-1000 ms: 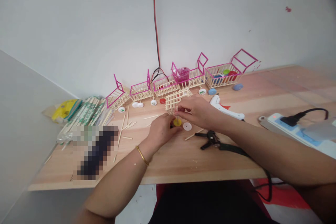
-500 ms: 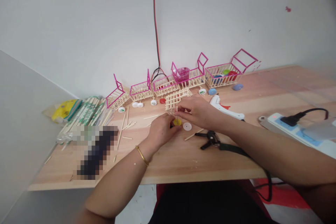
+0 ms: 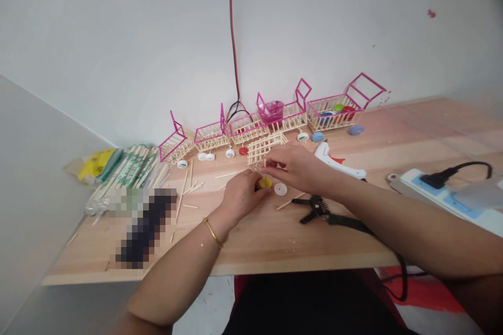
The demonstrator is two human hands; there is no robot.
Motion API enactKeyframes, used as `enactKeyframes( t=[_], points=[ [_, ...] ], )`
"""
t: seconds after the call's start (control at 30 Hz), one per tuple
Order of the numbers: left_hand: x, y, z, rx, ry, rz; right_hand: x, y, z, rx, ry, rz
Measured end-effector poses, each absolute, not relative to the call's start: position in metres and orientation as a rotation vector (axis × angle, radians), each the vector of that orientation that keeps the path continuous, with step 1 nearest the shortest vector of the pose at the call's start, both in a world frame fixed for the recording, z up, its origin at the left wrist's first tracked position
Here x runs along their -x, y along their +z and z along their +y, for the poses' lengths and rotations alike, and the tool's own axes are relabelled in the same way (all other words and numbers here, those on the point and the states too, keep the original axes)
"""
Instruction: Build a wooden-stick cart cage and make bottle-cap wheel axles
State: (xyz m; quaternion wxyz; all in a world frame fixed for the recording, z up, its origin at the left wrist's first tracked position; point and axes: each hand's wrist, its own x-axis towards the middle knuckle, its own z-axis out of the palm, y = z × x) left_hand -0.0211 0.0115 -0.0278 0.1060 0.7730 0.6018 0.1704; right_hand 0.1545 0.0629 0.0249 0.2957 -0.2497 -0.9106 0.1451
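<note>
My left hand (image 3: pixel 244 191) grips a yellow bottle cap (image 3: pixel 266 182) at the tabletop, with a gold bangle on that wrist. Above the cap, my right hand (image 3: pixel 288 166) pinches a short thin wooden stick (image 3: pixel 265 169) held upright, its lower end at the cap. A white round cap (image 3: pixel 280 189) with a small dark centre lies just to the right. Behind my hands is a flat lattice of wooden sticks (image 3: pixel 261 149), partly covered by my right fingers.
Small stick carts with pink edges (image 3: pixel 212 136) and cap wheels line the wall. A white glue gun (image 3: pixel 340 165), black clamp (image 3: pixel 314 208) and power strip (image 3: pixel 444 193) lie right. Bagged chopsticks (image 3: pixel 128 172) and loose sticks (image 3: pixel 183 193) are left. A pink-stained cup (image 3: pixel 274 112) stands behind.
</note>
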Motion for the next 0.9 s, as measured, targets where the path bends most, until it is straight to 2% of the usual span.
enactKeyframes(
  t=[0.9],
  points=[
    [0.0207, -0.0255, 0.0111, -2.29, 0.468, 1.777, -0.1539, 0.0259, 0.0629, 0.686, 0.383, -2.435]
  ],
)
